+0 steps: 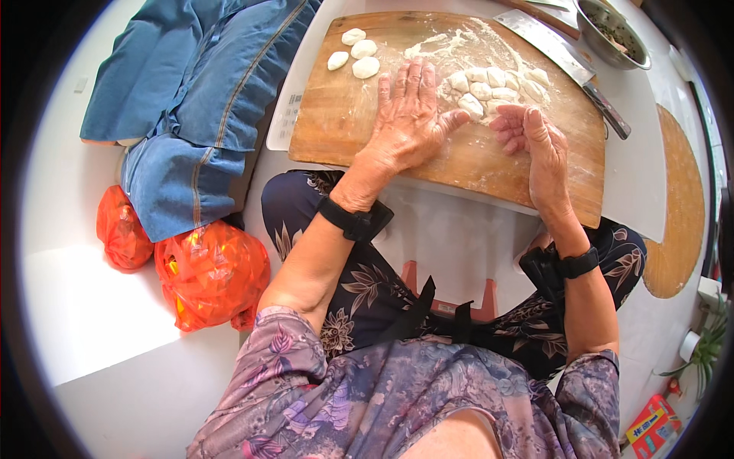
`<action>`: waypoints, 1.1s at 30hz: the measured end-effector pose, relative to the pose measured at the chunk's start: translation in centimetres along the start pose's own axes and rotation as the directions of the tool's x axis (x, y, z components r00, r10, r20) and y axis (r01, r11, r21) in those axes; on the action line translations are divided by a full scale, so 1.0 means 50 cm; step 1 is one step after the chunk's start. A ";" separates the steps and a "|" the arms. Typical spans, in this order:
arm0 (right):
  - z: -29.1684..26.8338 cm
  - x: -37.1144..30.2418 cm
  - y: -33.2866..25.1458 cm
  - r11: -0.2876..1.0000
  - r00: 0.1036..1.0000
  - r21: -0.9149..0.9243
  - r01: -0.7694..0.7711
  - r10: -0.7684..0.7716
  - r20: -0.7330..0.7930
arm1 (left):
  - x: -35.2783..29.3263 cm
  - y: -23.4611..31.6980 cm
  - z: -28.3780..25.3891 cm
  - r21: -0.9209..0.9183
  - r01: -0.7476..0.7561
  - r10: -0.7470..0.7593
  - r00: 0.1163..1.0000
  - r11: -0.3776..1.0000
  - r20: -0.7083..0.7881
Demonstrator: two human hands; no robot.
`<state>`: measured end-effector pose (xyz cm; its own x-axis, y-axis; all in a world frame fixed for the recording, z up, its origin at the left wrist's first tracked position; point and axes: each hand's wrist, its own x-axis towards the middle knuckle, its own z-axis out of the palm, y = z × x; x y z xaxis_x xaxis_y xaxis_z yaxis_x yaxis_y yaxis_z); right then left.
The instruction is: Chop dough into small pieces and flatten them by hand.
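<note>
My left hand (409,118) lies palm down on a floured wooden board (336,126), its fingers stretched out. Whatever may be under the palm is hidden. To its right is a cluster of small white dough pieces (495,77), dusted with flour. My right hand (539,145) hovers at the near side of that cluster, fingers loosely curled and thumb apart, with nothing visible in it. Several flattened dough rounds (365,67) sit at the board's far left. Across the far right of the board rests a cleaver (547,46) with a dark handle.
A metal bowl of chopped filling (612,34) stands beyond the cleaver, near a wooden stick (543,17). Blue denim cloth (206,84) and red plastic bags (210,271) are at the left. A round wooden board (673,206) is at the right; a red stool (489,300) shows below the table.
</note>
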<state>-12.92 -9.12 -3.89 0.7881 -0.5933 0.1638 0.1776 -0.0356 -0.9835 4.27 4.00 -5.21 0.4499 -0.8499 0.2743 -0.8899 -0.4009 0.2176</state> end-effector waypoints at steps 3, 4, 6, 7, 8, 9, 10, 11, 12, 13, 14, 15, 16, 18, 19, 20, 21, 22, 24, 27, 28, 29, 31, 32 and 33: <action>-0.005 0.002 0.001 1.000 1.000 0.018 -0.016 0.016 0.001 | 0.005 -0.007 -0.037 -0.325 0.091 -0.088 0.996 0.941 0.024; -0.007 0.002 0.002 1.000 1.000 0.012 -0.021 0.021 0.001 | 0.008 -0.007 -0.054 -0.554 0.152 -0.145 0.988 0.819 0.056; -0.007 0.001 0.003 1.000 1.000 0.010 -0.024 0.024 0.002 | 0.006 -0.014 -0.084 -0.632 0.169 -0.175 0.983 0.757 0.053; -0.005 0.002 0.003 1.000 1.000 0.008 -0.025 0.025 0.003 | 0.003 -0.019 -0.095 -0.703 0.181 -0.205 0.977 0.687 0.052; -0.003 0.002 0.001 1.000 1.000 0.010 -0.028 0.028 0.006 | 0.000 -0.022 -0.100 -0.768 0.189 -0.234 0.971 0.612 0.053; -0.002 0.002 -0.003 1.000 1.000 0.009 -0.029 0.029 0.001 | 0.001 -0.025 -0.097 -0.826 0.132 -0.299 0.953 0.548 -0.046; -0.001 0.002 -0.005 1.000 1.000 0.009 -0.030 0.030 -0.005 | -0.001 -0.027 -0.097 -0.828 0.136 -0.304 0.952 0.545 -0.043; -0.001 0.001 -0.005 0.999 0.999 0.006 -0.035 0.035 -0.001 | -0.003 -0.031 -0.099 -0.785 0.116 -0.277 0.958 0.608 -0.074; -0.003 0.000 -0.004 1.000 1.000 0.007 -0.030 0.030 -0.006 | -0.002 -0.034 -0.104 -0.737 0.093 -0.246 0.964 0.669 -0.102; -0.004 0.000 -0.003 1.000 1.000 0.008 -0.026 0.026 -0.012 | -0.006 -0.035 -0.108 -0.739 0.096 -0.248 0.964 0.667 -0.099; -0.005 0.001 -0.002 1.000 1.000 0.006 -0.029 0.029 -0.012 | -0.012 -0.034 -0.115 -0.675 0.144 -0.228 0.973 0.724 -0.037; -0.005 0.001 -0.001 1.000 1.000 0.008 -0.029 0.029 -0.006 | -0.020 -0.035 -0.121 -0.602 0.187 -0.214 0.977 0.777 0.027; -0.006 0.002 0.000 1.000 1.000 0.010 -0.028 0.028 -0.001 | -0.026 -0.035 -0.128 -0.603 0.190 -0.216 0.976 0.775 0.030; -0.004 0.002 0.001 0.999 0.999 0.010 -0.035 0.035 -0.003 | -0.036 -0.039 -0.139 -0.436 0.262 -0.170 0.956 0.861 0.238; -0.003 0.002 0.001 0.999 0.999 0.012 -0.038 0.038 -0.005 | -0.040 -0.051 -0.132 -0.385 0.228 -0.135 0.958 0.894 0.254; -0.002 0.002 0.000 0.999 0.999 0.012 -0.040 0.040 -0.005 | -0.042 -0.054 -0.132 -0.386 0.230 -0.136 0.957 0.894 0.255; -0.003 0.003 0.000 0.999 0.999 0.007 -0.035 0.035 -0.003 | -0.043 -0.055 -0.130 -0.389 0.202 -0.106 0.961 0.899 0.254; -0.003 0.003 -0.001 1.000 1.000 0.003 -0.031 0.031 0.000 | -0.045 -0.056 -0.128 -0.392 0.173 -0.076 0.965 0.904 0.252; -0.003 0.003 -0.002 0.999 1.000 -0.005 -0.031 0.031 0.000 | -0.043 -0.050 -0.133 -0.391 0.175 -0.072 0.962 0.903 0.263; -0.003 0.002 -0.003 0.999 0.999 -0.017 -0.034 0.034 -0.002 | -0.043 -0.049 -0.128 -0.390 0.177 -0.075 0.962 0.904 0.262; -0.003 0.002 -0.004 0.999 0.999 -0.021 -0.037 0.037 -0.006 | -0.043 -0.049 -0.126 -0.390 0.178 -0.082 0.965 0.903 0.250; -0.003 0.002 -0.004 0.999 0.999 -0.021 -0.038 0.038 -0.006 | -0.044 -0.048 -0.125 -0.391 0.178 -0.082 0.965 0.903 0.249; -0.003 0.002 -0.003 0.999 0.999 -0.019 -0.035 0.034 -0.004 | -0.045 -0.045 -0.124 -0.398 0.201 -0.109 0.964 0.895 0.243; -0.003 0.003 -0.002 0.999 0.999 -0.019 -0.035 0.035 -0.004 | -0.045 -0.047 -0.122 -0.398 0.201 -0.109 0.964 0.895 0.243; -0.002 0.003 -0.001 0.999 0.999 -0.008 -0.032 0.032 -0.001 | -0.046 -0.051 -0.117 -0.451 0.219 -0.119 0.964 0.865 0.239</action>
<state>-12.85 -9.30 -3.84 0.7925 -0.5953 0.1325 0.1481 -0.0230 -0.9887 5.92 8.97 -0.92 0.5219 -0.8529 0.0145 -0.6375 -0.3787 0.6709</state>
